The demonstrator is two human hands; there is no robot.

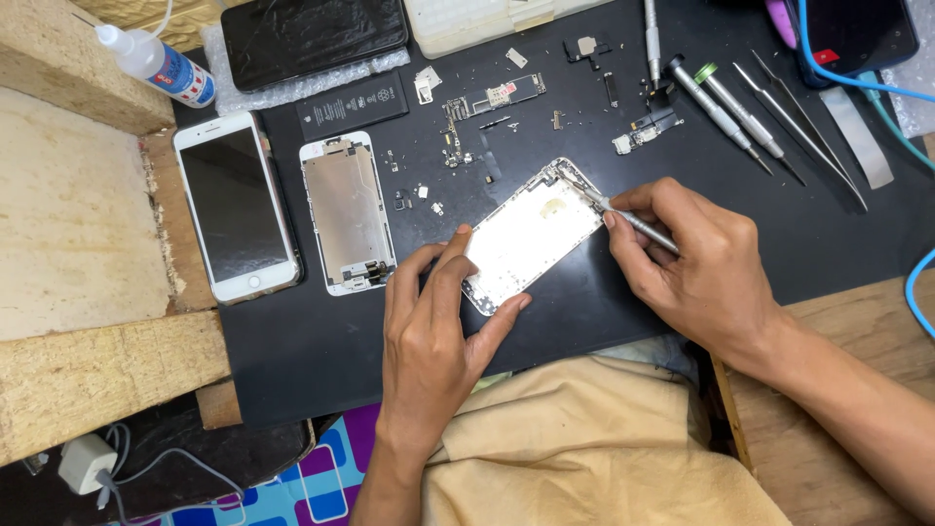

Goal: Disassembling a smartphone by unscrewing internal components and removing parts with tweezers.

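Observation:
An empty silver phone housing (526,234) lies at an angle on the black work mat (321,341). My left hand (433,326) steadies its lower end, thumb and fingers on either side. My right hand (691,263) grips a pair of metal tweezers (623,214) whose tip touches the housing's upper right corner.
Left of the housing lie a phone screen back plate (348,212) and a white phone (236,205). A battery (351,104), a circuit board (492,97), small screws and parts are scattered on the mat. Screwdrivers (726,112) and tweezers (808,131) rest at the right. A glue bottle (156,63) sits at the upper left.

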